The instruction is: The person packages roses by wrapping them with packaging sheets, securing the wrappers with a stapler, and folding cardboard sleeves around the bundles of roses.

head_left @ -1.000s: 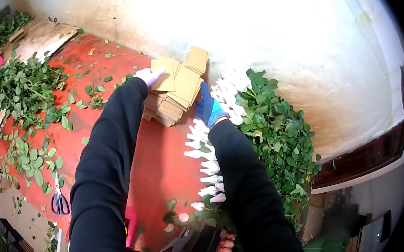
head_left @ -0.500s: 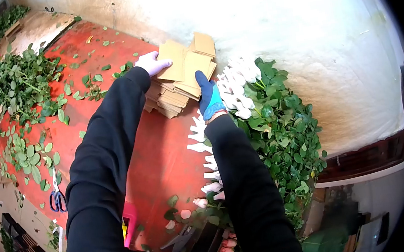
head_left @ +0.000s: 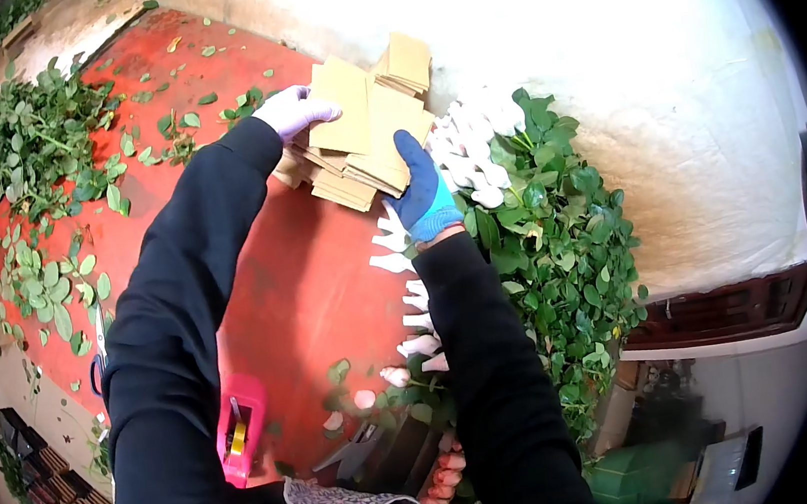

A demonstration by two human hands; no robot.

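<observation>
My left hand [head_left: 298,114], in a pale lilac glove, is closed on the left side of a loose stack of brown cardboard pieces [head_left: 342,103], thumb on top. On the stack's right side, my right hand [head_left: 423,189], in a dark blue and turquoise glove, grips it with the thumb over the upper pieces. The fingers beneath are hidden. The pieces overlap unevenly and fan out toward the wall. Right beside my right hand lie flower heads in white sleeves [head_left: 471,148], with their leafy stems [head_left: 576,261] stretching to the right.
The red tabletop [head_left: 275,268] carries scattered leaves and a leaf heap [head_left: 38,146] at left. A pink tape dispenser [head_left: 244,428] sits near my body. Scissors [head_left: 100,350] are partly behind my left sleeve. Pink roses [head_left: 444,474] are close in front of me. A white wall [head_left: 600,46] bounds the far side.
Both hands have lifted the cardboard stack slightly, and my right hand has turned and slid further beneath its edge. More of the pink tape dispenser shows beside my left sleeve.
</observation>
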